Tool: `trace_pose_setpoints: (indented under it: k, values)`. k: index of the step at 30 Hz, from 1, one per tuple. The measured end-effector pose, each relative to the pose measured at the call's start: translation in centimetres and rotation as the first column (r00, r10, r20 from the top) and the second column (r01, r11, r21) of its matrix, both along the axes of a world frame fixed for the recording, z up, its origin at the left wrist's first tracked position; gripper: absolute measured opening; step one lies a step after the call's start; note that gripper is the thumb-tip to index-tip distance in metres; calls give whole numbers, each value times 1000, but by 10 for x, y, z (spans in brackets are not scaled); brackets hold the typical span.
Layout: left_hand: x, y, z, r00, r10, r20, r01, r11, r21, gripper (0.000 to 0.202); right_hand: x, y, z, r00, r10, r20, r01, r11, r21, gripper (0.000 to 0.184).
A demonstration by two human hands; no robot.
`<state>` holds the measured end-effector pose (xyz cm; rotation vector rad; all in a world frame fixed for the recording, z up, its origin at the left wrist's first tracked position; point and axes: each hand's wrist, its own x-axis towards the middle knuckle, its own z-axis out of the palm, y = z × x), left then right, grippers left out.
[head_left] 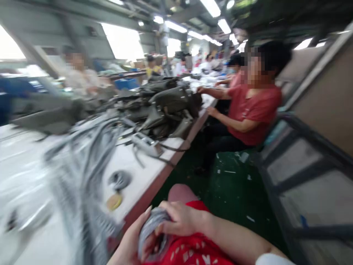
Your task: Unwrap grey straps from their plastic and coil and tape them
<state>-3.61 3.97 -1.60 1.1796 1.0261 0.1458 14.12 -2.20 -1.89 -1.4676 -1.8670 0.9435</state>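
Fingers of both hands, left hand (132, 241) and right hand (180, 219), curl closed around grey strap (151, 224).

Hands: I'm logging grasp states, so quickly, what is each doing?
Left hand: closed around the grey strap bundle from below.
Right hand: fingers curled over the same bundle.

Worktop and aisle: clearance and obstructions

Bare white worktop (132, 156) lies open between the blurred grey strap bundle (82, 176) at the near left and the heap of grey bags (165, 106) farther along; a small grey coil (119, 179) and a tan disc (114, 201) sit in that gap. The green floor (228, 187) is open between the worktop edge and the metal rack (309, 173), closed off beyond by a seated person in a red shirt (253, 110).
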Motion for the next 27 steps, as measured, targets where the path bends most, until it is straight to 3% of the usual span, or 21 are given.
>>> trace_pose_setpoints:
  k: [1, 3, 4, 6, 8, 10, 14, 17, 21, 27]
  values:
    - [-7, -2, -4, 990, 12, 137, 13, 983, -182, 70, -7, 3, -3, 999, 27, -46, -27, 1000, 5, 51]
    - [-22, -2, -10, 958, 100, 267, -31, 968, -250, 70, -21, 14, -11, 995, 72, -69, -71, 997, 14, 50]
    - [-31, -2, -13, 954, 141, 264, -88, 975, -202, 71, -30, 20, -17, 996, 80, -44, -80, 997, 9, 49]
    - [-51, -6, -19, 924, 299, 237, -320, 946, 58, 65, -49, 30, -28, 995, 92, 36, -91, 996, -23, 46]
    - [-70, -17, -26, 883, 405, 236, -465, 821, 331, 57, -70, 36, -38, 989, 117, 91, -109, 991, -82, 42]
    - [-88, -31, -35, 869, 434, 239, -495, 731, 470, 52, -91, 37, -46, 984, 165, 65, -154, 978, -140, 38]
    - [-122, -54, -55, 845, 488, 219, -531, 719, 448, 47, -129, 36, -53, 962, 256, -95, -271, 933, -237, 33]
    - [-145, -64, -62, 849, 484, 210, -527, 751, 399, 44, -150, 33, -51, 924, 355, -140, -381, 864, -328, 25]
    - [-168, -81, -63, 844, 500, 196, -535, 753, 383, 43, -169, 31, -43, 834, 507, -218, -549, 730, -407, 22]
    - [-187, -100, -60, 775, 595, 212, -627, 686, 369, 43, -195, 30, -42, 791, 568, -226, -606, 674, -423, 24]
